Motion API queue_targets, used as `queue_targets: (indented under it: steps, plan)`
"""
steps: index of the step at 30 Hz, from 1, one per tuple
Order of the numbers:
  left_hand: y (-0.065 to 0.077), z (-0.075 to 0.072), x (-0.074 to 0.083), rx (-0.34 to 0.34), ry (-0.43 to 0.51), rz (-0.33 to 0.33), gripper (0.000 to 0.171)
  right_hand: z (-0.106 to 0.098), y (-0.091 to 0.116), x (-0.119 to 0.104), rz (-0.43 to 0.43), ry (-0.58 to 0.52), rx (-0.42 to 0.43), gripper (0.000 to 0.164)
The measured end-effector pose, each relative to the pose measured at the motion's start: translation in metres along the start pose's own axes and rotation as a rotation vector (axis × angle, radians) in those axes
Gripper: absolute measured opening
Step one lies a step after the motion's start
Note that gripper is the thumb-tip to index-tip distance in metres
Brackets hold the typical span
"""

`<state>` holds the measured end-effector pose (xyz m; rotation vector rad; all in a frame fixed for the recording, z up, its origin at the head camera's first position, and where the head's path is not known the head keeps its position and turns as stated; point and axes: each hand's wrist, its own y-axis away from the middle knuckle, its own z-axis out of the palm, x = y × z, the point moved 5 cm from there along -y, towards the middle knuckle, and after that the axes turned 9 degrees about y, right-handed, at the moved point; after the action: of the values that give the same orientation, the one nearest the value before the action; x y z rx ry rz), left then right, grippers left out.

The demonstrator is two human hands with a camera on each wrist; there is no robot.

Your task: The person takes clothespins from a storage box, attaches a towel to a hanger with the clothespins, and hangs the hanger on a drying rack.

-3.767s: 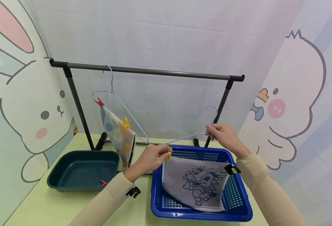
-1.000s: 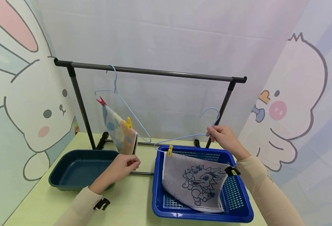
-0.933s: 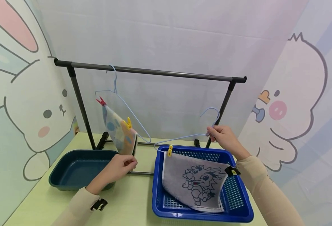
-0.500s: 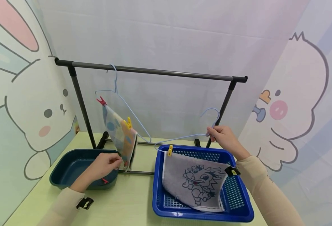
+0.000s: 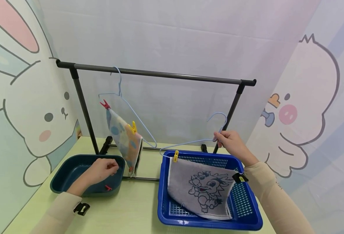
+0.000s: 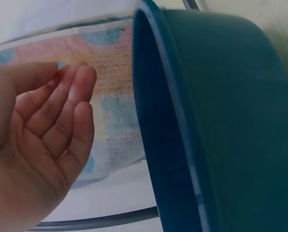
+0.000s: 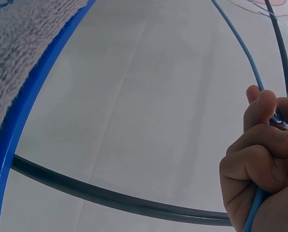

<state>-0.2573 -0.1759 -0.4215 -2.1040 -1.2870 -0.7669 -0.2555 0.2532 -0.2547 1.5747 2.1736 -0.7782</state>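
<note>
My right hand (image 5: 231,143) grips a light-blue clothes hanger (image 5: 186,142) just below its hook; the right wrist view also shows fingers curled round the hanger wire (image 7: 240,41). A grey towel (image 5: 186,188) with a dragon drawing hangs from the hanger's lower bar by a yellow clothespin (image 5: 176,156), its lower part in the blue basket (image 5: 210,223). My left hand (image 5: 100,170) is over the dark green basin (image 5: 57,182), holding nothing, fingers loosely bent in the left wrist view. A red clothespin (image 5: 108,188) lies in the basin.
A black rack (image 5: 172,75) stands behind. On its bar hangs another blue hanger (image 5: 136,117) with a colourful towel (image 5: 120,135), clipped by a red clothespin (image 5: 105,104) and a yellow clothespin (image 5: 133,127). Beneath everything is a light green table (image 5: 139,208).
My left hand has let go of the yellow clothespin on the grey towel and moved left to above the green basin. My right hand keeps holding the hanger in nearly the same place.
</note>
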Motion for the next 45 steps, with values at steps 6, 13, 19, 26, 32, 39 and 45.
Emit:
queue_targets:
  steps: [6,13,19,26,32,39,45]
  plan:
    - [0.000,0.002,-0.015,-0.083,-0.044,-0.001,0.008,0.002,-0.003,0.004,-0.023,0.011,-0.004,0.041]
    - [0.002,0.009,-0.023,-0.200,-0.074,0.007,0.007,0.009,-0.014,0.031,-0.012,-0.008,-0.016,0.047]
    - [0.002,0.015,-0.029,-0.251,-0.138,-0.033,0.010,0.010,-0.015,0.033,-0.025,-0.021,-0.011,0.046]
    - [0.002,0.022,-0.035,-0.292,-0.176,-0.095,0.009,0.010,-0.013,0.025,-0.013,-0.030,-0.019,0.042]
    - [0.003,0.029,-0.042,-0.299,-0.199,-0.195,0.010,0.007,-0.005,0.003,-0.044,-0.012,-0.008,0.040]
    - [0.006,0.034,-0.042,-0.327,-0.221,-0.232,0.012,0.007,-0.005,0.003,-0.034,-0.023,-0.003,0.039]
    - [0.005,0.039,-0.045,-0.347,-0.239,-0.245,0.013,0.007,-0.006,0.003,-0.040,-0.029,-0.006,0.038]
